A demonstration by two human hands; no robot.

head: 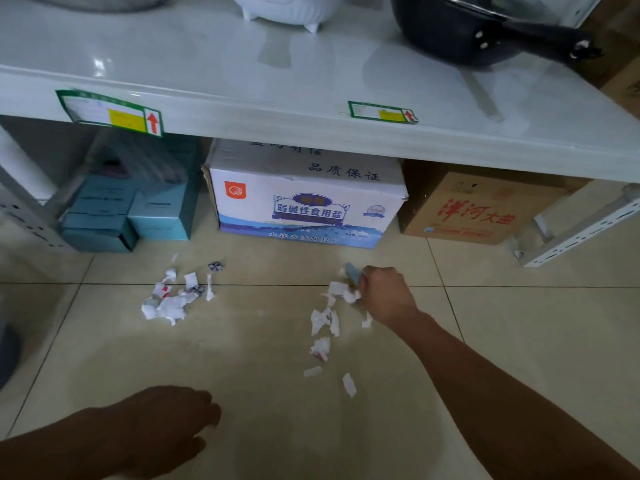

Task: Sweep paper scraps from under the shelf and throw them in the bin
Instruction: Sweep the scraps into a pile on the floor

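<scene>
While scraps (325, 320) lie scattered, right hand (386, 294) beside

The floor (519, 341) in front of the shelf (311, 133) was open, with only paper scraps (169, 303) on it. Under the shelf's front edge, blue boxes (138, 216), a white box (304, 206) and a brown box (478, 209) blocked the way.

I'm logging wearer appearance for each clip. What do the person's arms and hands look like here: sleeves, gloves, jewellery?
Both forearms are bare with no sleeves in view. The left hand and right hand wear no gloves, and no watch, ring or bracelet shows.
</scene>
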